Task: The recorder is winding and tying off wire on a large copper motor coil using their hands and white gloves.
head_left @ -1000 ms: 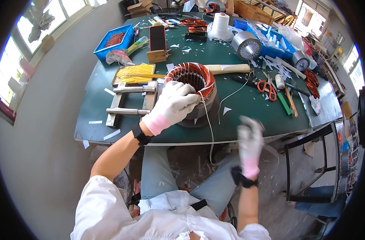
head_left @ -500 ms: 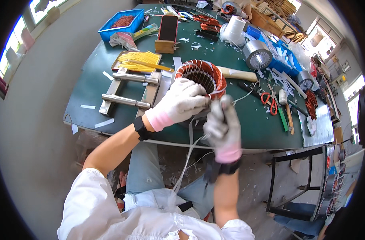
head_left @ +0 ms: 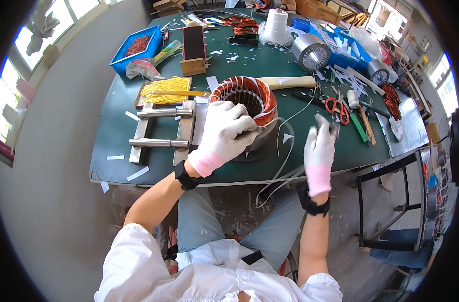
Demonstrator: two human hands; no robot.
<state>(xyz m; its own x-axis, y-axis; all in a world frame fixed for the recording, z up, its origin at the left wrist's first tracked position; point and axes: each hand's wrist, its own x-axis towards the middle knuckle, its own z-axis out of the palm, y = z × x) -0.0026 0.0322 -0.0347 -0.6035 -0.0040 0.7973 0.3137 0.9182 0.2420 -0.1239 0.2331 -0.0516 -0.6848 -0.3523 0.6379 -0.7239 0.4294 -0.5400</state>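
Observation:
A stator stands upright at the table's near edge. Its copper-red winding is bound round the top with white lacing. My left hand, in a white glove with a pink cuff, is closed on the near rim of that winding. To the right, apart from the stator, my gloved right hand is raised with blurred fingertips. White lacing tape loops slackly from the rim past the table edge and up to my right hand, which seems closed on it; the grip itself is hidden.
Left of the stator lie a metal frame with two rods and a tray of yellow strips. Behind are a phone on a wooden stand and a mallet handle. Red-handled scissors and a green-handled tool lie right.
My right hand has moved right, away from the stator's rim, and the tape now hangs in a wide loop. My left hand stays on the winding. The view has shifted slightly.

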